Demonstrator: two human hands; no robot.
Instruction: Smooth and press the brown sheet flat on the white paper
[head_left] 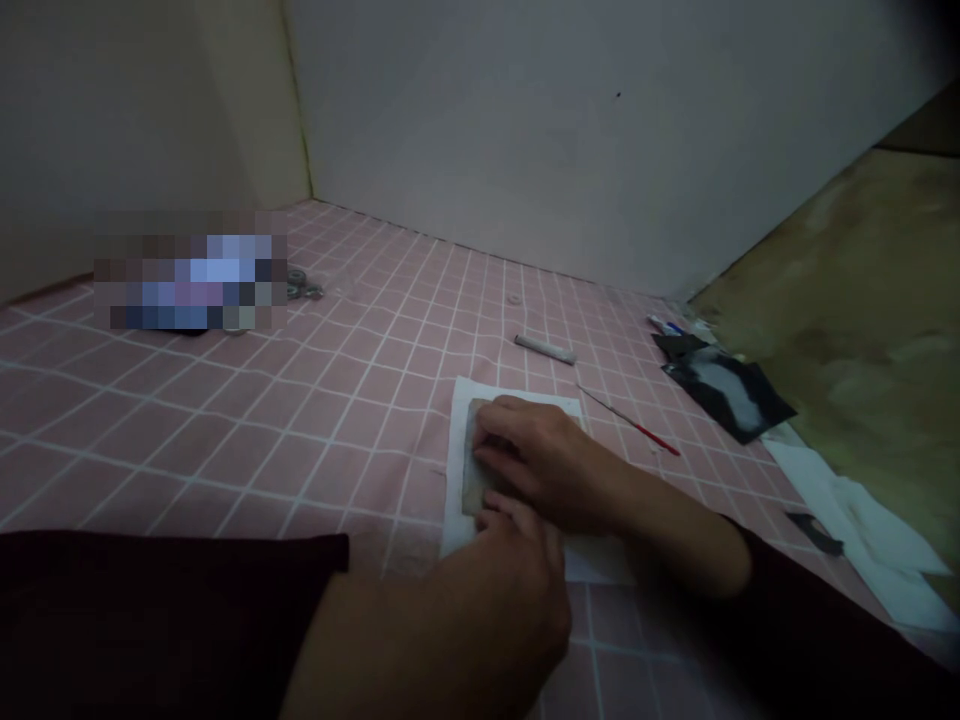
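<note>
A thin grey rectangular sheet point(474, 485) lies on a larger white sheet of paper point(454, 505) in front of me. My right hand point(541, 448) rests over the grey sheet from the right, its fingers curled and its fingertips down on the surface. Just below it, my left hand point(517, 585) is bent at the wrist and closed, with its fingertips at the grey sheet's near edge. Both hands cover much of the two sheets. Whatever lies between the fingers is hidden.
Beyond the paper are a grey bar-shaped piece point(545, 349), a thin red-handled tool point(637, 423) and a small ring point(514, 298). Black sheets point(739, 400) and white papers point(862, 530) lie right. Scissors point(300, 283) sit beside a blurred-out patch on the pink checked cloth point(300, 400).
</note>
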